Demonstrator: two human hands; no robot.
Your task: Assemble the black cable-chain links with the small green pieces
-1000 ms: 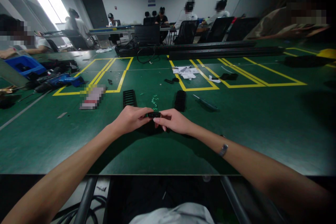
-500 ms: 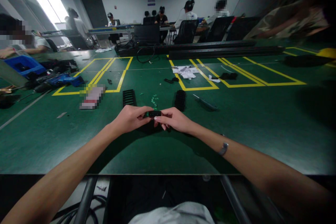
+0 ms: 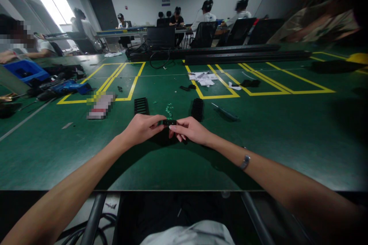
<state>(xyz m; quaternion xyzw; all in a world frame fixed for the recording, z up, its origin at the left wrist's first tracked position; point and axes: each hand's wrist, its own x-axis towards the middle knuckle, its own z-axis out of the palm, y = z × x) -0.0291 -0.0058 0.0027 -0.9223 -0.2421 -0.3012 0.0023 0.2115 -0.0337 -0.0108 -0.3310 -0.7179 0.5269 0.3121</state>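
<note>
Between my two hands is a small black block-like part (image 3: 169,122), held just above the table. My left hand (image 3: 143,127) pinches its left end between thumb and fingers. At the other end, my right hand (image 3: 192,130) grips it, the thumb lying on the near face. Small shiny green pieces (image 3: 169,110) lie scattered just beyond the part. A black slotted rack (image 3: 141,107) rests past my left hand, and a dark, ridged black piece (image 3: 197,109) past my right. To the right of that lies a screwdriver (image 3: 225,112).
The green table (image 3: 184,172) carries yellow tape outlines. At left are a blue bin (image 3: 25,72), a blue power tool (image 3: 67,86) and a pale box (image 3: 101,106). White paper scraps (image 3: 203,79) and long black bars (image 3: 244,57) lie farther back. Several people sit around the room.
The black part has tilted slightly and risen a touch, so small light spots show on its near face. Both hands keep hold of it in nearly the same place.
</note>
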